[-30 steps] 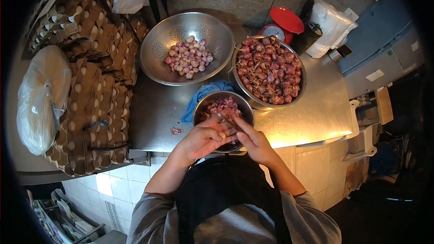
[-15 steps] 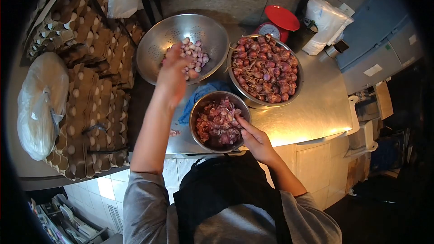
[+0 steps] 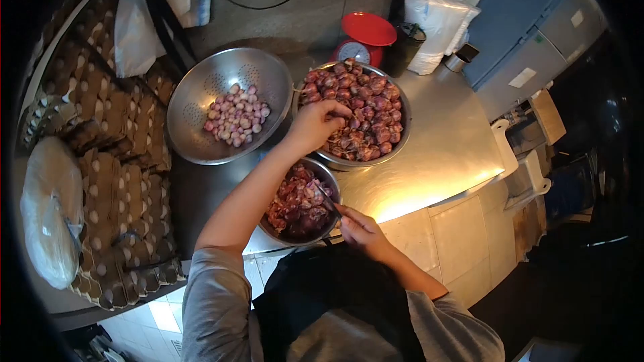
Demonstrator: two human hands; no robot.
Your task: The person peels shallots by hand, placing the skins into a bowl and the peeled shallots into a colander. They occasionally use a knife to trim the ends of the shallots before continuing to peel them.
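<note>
My left hand (image 3: 315, 126) is over the near left side of a steel bowl (image 3: 404, 135) heaped with unpeeled red shallots (image 3: 365, 97). Its fingers are curved, with a gap between thumb and forefinger, and the tips are at the shallots. In my right hand (image 3: 361, 231) is a small knife (image 3: 328, 198), its blade pointing over a smaller steel bowl (image 3: 337, 186) of shallot skins (image 3: 295, 204). To the left, a steel colander (image 3: 194, 87) holds peeled shallots (image 3: 236, 115).
Stacked egg trays (image 3: 124, 214) and a filled plastic bag (image 3: 50, 211) stand at the left. Behind the shallots are a red kitchen scale (image 3: 367, 32), a dark container (image 3: 408, 47) and white plastic packs (image 3: 436, 23). The steel table (image 3: 446, 141) ends at the right.
My left hand has moved right, from above the colander to the bowl of unpeeled shallots. My right hand stays by the skins bowl, the knife now plainly visible. The view has shifted.
</note>
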